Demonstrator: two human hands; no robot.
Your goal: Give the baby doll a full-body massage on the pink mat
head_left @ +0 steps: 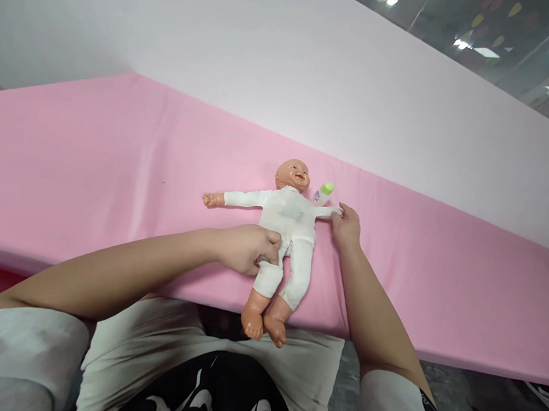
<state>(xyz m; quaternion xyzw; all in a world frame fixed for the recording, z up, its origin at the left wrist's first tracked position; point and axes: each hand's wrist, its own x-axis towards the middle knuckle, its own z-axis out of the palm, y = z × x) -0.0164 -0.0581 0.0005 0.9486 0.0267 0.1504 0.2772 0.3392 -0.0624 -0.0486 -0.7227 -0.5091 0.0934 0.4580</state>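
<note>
A baby doll (288,215) lies on its back, with a white cloth body and a hard plastic head, hands and feet. Its head points away from me, and its feet hang toward my lap over the near edge. My left hand (249,248) is closed on the upper part of the doll's leg at the left, fingers curled around the cloth. With my right hand (347,226) I pinch the end of the doll's arm on the right, so that the doll's hand there is hidden. The other doll arm stretches out to the left, untouched.
A small clear bottle (321,196) with a green cap lies beside the doll's head and right-hand arm. Pink padded covering (88,159) spreads beneath everything. Behind it rises a pale wall (245,63), with glass above at the right. My lap is against the near edge.
</note>
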